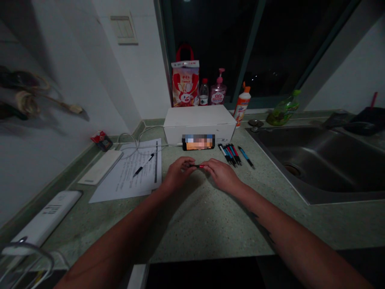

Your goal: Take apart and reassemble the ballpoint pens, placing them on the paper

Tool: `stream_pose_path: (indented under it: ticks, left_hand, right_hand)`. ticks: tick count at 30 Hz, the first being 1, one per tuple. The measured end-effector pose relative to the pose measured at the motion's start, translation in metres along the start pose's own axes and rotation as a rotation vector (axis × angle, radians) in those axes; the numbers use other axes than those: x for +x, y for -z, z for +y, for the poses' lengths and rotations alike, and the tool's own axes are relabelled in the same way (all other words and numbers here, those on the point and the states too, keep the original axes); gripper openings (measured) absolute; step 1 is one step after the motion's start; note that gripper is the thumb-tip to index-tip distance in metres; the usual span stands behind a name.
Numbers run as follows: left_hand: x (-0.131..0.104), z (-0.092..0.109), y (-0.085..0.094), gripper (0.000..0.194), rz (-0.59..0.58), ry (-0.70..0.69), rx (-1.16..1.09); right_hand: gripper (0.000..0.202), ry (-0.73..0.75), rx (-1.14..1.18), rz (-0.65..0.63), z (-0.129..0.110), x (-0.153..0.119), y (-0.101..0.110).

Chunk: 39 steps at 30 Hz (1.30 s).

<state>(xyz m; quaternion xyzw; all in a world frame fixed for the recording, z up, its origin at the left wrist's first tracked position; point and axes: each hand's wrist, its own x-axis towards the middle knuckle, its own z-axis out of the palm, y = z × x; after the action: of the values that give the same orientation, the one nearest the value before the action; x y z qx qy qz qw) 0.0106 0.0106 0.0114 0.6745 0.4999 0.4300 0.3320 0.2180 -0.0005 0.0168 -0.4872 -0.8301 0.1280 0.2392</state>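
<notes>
A red and black pen (197, 165) is held level between my two hands, above the counter. My left hand (179, 171) has its fingers closed on the dark end. The red end is pinched by my right hand (221, 172). Just beyond them a phone (198, 143) leans sideways against a white box (200, 120), a cable in its left end. Several pens (231, 155) with blue, red and white barrels lie in a group to the right, and one blue pen (246, 157) lies apart. A white and black pen (143, 165) rests on a printed sheet (128, 176).
The steel sink (327, 160) is on the right. Bottles stand behind the box, beside a red bag (185, 84). On the left are a white flat box (100, 167), a small red packet (101, 140), loose cables and a white power strip (49, 220).
</notes>
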Motion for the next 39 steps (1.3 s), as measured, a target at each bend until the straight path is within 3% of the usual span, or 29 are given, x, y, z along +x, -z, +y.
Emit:
stream_pose_path:
  ticks: [3, 7, 12, 16, 27, 39]
  left_hand:
    - [-0.0001, -0.0011, -0.0013, 0.016, -0.019, 0.100, -0.013]
    - [-0.0003, -0.0022, -0.0018, 0.016, -0.017, 0.038, 0.017]
    - [0.0004, -0.0012, -0.0013, 0.014, -0.005, 0.102, -0.031]
    - [0.0012, -0.0013, -0.0005, 0.014, 0.013, 0.055, -0.055]
    - [0.0046, -0.0034, 0.0003, 0.015, -0.007, 0.169, -0.130]
    - [0.0031, 0.0001, 0.0012, 0.010, 0.037, 0.101, -0.067]
  right_hand:
    - [0.029, 0.005, 0.005, 0.015, 0.0007, -0.0001, -0.0003]
    - [0.029, 0.012, 0.015, 0.026, 0.0018, -0.0002, -0.0002]
    - [0.028, 0.005, 0.015, 0.019, 0.0009, 0.0002, 0.0007]
    - [0.028, -0.002, 0.027, 0.014, -0.0008, 0.0002, 0.0016]
    - [0.028, 0.016, 0.026, 0.039, 0.0016, 0.0003, 0.0012]
    - [0.028, 0.019, 0.041, 0.040, 0.0027, -0.0005, -0.0003]
